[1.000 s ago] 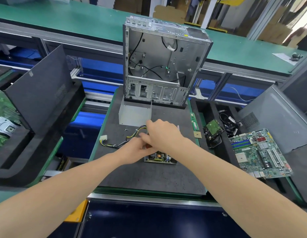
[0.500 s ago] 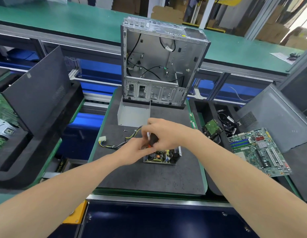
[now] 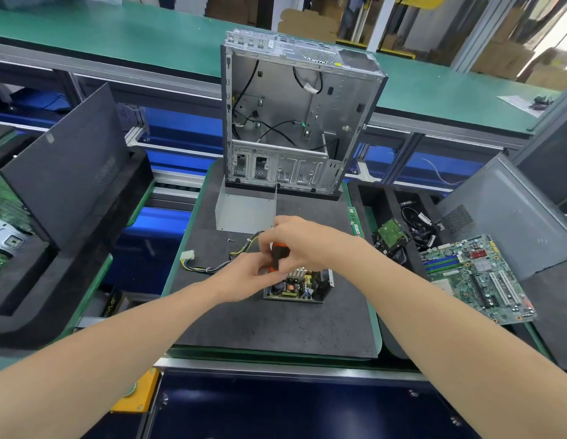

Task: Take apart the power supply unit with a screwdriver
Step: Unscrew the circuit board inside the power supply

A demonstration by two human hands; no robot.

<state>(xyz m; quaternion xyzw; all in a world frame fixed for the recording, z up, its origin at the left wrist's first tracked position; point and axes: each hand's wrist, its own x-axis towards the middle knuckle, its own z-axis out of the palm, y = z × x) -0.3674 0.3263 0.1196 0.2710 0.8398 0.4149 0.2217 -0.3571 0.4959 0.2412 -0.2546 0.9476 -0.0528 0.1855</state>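
Orange and black on its handle, the screwdriver (image 3: 279,255) stands almost straight up in the middle of the dark grey foam mat (image 3: 276,327). The right hand (image 3: 302,240) is wrapped round the top of the handle. The left hand (image 3: 247,277) pinches the low end of it with bent fingers. The tip is hidden behind the hands. Right under them lies the power supply board (image 3: 299,288), a green board full of little parts sitting in a thin metal tray. From it a bunch of yellow and black wires (image 3: 212,267) runs out toward 9 o'clock and ends in a white plug (image 3: 187,255). One tiny screw (image 3: 230,240) lies on the mat at 10 o'clock from the hands. At 12 o'clock sits a bent grey metal cover (image 3: 244,212), and just behind it stands a big open silver computer case (image 3: 295,122). Off the mat at 3 o'clock lies a green motherboard (image 3: 475,277), with a small hard drive (image 3: 391,234) between it and the mat.
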